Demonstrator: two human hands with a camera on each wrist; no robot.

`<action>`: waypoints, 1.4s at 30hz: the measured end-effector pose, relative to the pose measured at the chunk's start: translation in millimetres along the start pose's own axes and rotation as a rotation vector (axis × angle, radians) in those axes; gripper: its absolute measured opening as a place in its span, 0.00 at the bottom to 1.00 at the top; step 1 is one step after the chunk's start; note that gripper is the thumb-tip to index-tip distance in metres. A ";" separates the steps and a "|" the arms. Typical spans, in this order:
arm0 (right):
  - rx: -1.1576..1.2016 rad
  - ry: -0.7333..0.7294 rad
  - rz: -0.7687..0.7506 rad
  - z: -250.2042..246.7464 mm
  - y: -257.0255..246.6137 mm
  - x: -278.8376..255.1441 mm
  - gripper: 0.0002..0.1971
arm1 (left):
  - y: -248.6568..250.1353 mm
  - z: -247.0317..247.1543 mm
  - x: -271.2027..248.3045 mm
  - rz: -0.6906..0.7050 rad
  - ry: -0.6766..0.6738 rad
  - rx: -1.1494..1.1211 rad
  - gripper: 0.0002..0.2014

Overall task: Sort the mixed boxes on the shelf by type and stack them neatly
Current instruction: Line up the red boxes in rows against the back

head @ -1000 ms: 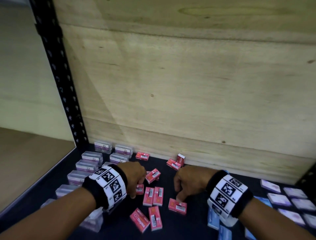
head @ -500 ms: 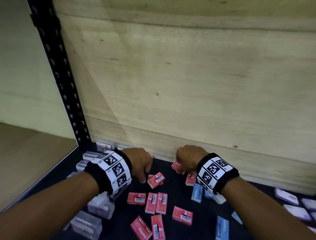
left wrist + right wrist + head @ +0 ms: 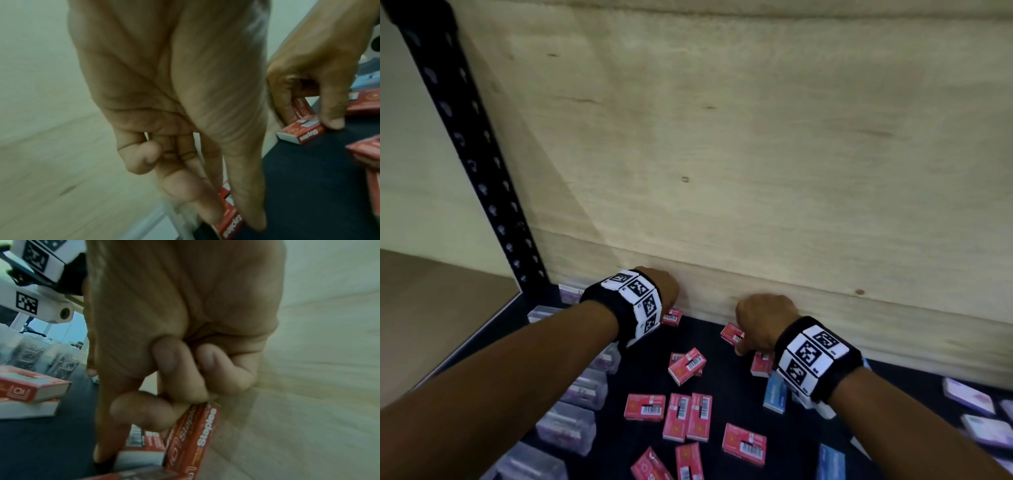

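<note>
Small red staple boxes lie scattered on the dark shelf [image 3: 715, 380]. My left hand [image 3: 664, 294] is at the back wall; in the left wrist view its thumb and fingers [image 3: 209, 214] pinch a red staple box [image 3: 231, 227] by its sides. That box [image 3: 672, 317] shows just under the hand in the head view. My right hand [image 3: 756, 329] is curled over two red boxes by the wall: one standing on edge [image 3: 193, 434] under the fingers, one lying flat [image 3: 141, 449] beside the thumb. The flat one [image 3: 732, 334] pokes out to the left.
Several loose red boxes [image 3: 688, 416] lie in the middle. Clear plastic boxes [image 3: 582, 387] line the left side, blue boxes [image 3: 775, 394] sit under my right wrist, pale purple boxes [image 3: 967, 399] at the right. A wooden back panel [image 3: 756, 171] and a black post [image 3: 472, 154] bound the shelf.
Both hands have reached away from the middle boxes to the back wall. The left one now pinches a red box there; the right one has closed on the two red boxes.
</note>
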State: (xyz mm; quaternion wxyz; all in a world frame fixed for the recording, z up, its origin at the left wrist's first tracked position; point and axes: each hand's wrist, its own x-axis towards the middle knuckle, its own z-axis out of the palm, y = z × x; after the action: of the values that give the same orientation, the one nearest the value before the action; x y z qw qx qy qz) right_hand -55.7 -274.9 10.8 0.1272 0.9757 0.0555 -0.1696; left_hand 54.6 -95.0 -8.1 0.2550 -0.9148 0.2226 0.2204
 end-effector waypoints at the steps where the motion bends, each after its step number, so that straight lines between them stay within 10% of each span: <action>1: 0.001 -0.007 0.000 0.5 1.2 -0.8 0.20 | 1.0 1.9 8.6 0.022 -0.005 0.010 0.30; 12: 0.060 -0.066 0.044 11.7 25.9 -22.6 0.19 | 37.2 -20.6 -42.8 0.145 0.162 0.026 0.13; 42: 0.208 -0.045 -0.050 13.3 5.5 -5.4 0.23 | 11.3 -0.2 -48.4 0.319 0.157 -0.004 0.22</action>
State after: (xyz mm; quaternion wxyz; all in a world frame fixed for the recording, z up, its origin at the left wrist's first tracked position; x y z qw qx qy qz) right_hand -64.1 -284.1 1.8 0.0223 0.9779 0.0589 -0.1993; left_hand 9.9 -89.6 12.9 0.1969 -0.8828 0.3836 0.1863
